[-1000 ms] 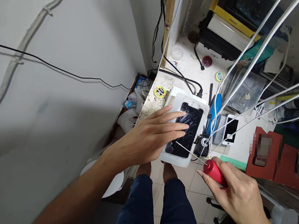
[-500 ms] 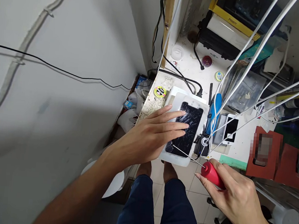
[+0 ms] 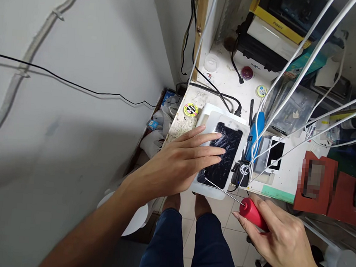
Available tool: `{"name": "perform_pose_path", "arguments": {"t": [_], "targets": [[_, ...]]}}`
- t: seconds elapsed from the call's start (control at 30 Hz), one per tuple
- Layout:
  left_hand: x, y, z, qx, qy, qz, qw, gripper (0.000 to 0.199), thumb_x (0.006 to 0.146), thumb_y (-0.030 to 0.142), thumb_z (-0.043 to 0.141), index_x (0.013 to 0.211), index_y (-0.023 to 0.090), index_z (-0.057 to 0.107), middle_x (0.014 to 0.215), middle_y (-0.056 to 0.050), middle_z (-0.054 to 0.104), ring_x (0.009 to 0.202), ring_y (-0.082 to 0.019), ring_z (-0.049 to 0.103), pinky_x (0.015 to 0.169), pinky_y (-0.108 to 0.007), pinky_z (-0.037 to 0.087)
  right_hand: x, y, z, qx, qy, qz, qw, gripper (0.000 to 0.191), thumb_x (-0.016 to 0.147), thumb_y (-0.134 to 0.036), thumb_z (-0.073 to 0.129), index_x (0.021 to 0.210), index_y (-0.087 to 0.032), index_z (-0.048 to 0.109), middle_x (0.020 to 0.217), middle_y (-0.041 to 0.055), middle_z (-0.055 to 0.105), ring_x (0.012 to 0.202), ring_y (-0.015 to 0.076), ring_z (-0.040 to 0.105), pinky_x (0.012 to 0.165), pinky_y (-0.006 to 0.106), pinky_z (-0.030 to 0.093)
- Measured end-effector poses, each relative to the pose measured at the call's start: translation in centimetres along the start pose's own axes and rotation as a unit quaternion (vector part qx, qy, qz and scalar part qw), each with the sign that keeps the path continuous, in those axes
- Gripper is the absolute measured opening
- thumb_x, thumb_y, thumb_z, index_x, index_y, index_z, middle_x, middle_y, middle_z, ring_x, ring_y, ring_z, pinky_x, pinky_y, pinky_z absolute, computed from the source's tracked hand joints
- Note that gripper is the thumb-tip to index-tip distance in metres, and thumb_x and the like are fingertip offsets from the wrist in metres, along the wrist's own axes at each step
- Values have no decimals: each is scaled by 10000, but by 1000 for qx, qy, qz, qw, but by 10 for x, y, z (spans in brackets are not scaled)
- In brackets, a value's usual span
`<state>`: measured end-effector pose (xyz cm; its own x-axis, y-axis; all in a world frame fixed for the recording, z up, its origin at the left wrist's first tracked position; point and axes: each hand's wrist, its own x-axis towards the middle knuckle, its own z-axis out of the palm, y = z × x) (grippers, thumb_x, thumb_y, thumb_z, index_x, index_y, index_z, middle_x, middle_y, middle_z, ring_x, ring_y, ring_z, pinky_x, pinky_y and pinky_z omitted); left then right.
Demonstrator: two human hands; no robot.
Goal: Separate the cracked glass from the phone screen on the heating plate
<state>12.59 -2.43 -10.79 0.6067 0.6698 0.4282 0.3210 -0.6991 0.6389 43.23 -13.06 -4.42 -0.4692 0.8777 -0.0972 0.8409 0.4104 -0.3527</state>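
Observation:
A black smartphone (image 3: 229,154) with a cracked, glinting screen lies face up on a pale flat plate (image 3: 210,190) at the table's front edge. My left hand (image 3: 182,159) lies across the phone's left side, fingers stretched out over the glass. In my right hand (image 3: 278,233) is a screwdriver with a red handle (image 3: 253,214), gripped between thumb and fingers. Its thin metal shaft (image 3: 223,190) points left, and the tip meets the phone's lower left corner, where the glass looks broken. Part of the phone's left edge is hidden under my left hand.
Right of the plate lie a blue tool (image 3: 255,134) and a white phone (image 3: 275,154). White cables (image 3: 308,64) hang across the right side. A round yellow-rimmed tin (image 3: 191,109) sits to the left. Red mats (image 3: 317,183) lie at far right.
The screwdriver's tip has shifted slightly down towards the phone's lower edge, and its handle has dropped a little. My left hand stays in place.

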Motion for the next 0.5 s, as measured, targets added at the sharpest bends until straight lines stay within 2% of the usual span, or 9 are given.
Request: {"name": "perform_pose_path", "arguments": {"t": [0.27,0.5], "targets": [[-1,-1,0,2,2,-2,1000,547,905,-146,480,1316,181,633,1402,-56,753,1549,-268,532,1361,-592,397,-7,0,-4,12,-12,-7,1000,318,1082,-383,676,1261,-122,646,801,-1,596,613,119,564,560,269,423],[1,1,0,3,-5,-6,1000,530,918,-115,484,1315,207,621,1398,-51,755,1558,-261,523,1359,-589,397,-11,4,-2,4,-11,8,1000,381,1078,-377,681,1337,-101,636,821,8,621,628,119,585,577,259,463]]}}
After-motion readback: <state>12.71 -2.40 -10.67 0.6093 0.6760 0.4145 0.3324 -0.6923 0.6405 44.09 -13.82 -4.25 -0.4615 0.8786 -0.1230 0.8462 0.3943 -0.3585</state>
